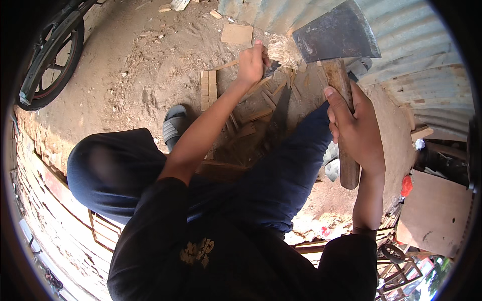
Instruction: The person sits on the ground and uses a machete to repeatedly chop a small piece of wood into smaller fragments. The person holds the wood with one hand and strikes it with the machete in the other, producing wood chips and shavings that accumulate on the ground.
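Note:
My right hand [354,124] grips the wooden handle of a hatchet [337,34], whose broad dark steel head is raised at the upper right. My left hand [251,62] is curled beside the pale, frayed top of a wooden block [284,50]. A dark object [272,69] shows just beside its fingers; whether they hold it, or a thin strip of wood [228,64] that meets the hand, I cannot tell. Below the block, between my legs, lies a handsaw [280,113] among split wood pieces [258,114].
Small cut wooden blocks [209,90] stand in neat rows left of my forearm. A flat board [236,34] lies on the dirt floor. Corrugated metal sheeting [410,67] borders the right side. A motorcycle wheel [56,64] is at the upper left. My sandalled foot [175,126] rests nearby.

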{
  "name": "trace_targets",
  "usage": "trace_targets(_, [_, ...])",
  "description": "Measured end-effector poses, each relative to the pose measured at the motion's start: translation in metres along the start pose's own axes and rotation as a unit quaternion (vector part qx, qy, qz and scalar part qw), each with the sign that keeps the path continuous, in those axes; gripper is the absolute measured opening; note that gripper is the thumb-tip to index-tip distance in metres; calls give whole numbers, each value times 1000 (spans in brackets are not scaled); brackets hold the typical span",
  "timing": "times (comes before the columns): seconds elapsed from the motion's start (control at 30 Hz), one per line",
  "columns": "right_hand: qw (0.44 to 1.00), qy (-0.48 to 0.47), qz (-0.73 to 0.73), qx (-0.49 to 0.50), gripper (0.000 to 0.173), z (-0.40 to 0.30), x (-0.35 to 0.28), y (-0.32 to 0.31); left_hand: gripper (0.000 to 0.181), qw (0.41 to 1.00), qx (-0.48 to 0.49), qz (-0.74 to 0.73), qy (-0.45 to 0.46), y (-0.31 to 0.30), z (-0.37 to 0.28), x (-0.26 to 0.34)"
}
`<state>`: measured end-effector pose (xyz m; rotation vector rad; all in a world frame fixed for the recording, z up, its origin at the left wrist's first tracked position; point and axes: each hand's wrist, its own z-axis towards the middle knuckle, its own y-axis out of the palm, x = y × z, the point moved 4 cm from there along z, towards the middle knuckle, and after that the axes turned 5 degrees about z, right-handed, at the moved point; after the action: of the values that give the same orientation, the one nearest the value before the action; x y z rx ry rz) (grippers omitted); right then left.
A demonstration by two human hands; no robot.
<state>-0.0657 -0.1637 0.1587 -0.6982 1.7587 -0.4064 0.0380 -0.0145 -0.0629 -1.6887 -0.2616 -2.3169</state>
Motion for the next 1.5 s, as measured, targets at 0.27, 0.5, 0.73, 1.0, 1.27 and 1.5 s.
trace_targets(0.27, [975,-113,160,101,24,-37,-6,9,63,995,43,56,65,-3,-2,-2])
trace_targets(0.5, [987,-127,-64,74,31,0,13,32,52,976,81,132,152,-4,7,-19])
trace_targets(0.73, [985,-137,-71,76,35,11,10,29,37,971,-14,163,177,-11,10,-45])
trace_targets(1.0, [999,-28,-28,28,35,34,59,37,47,972,46,91,213,-6,-2,-6])
trace_targets(1.27, [984,42,163,58,28,10,57,18,51,976,53,60,205,-6,-4,-3])
trace_targets(1.5, [974,41,212,67,27,3,63,4,47,988,-69,109,83,-19,-3,-66])
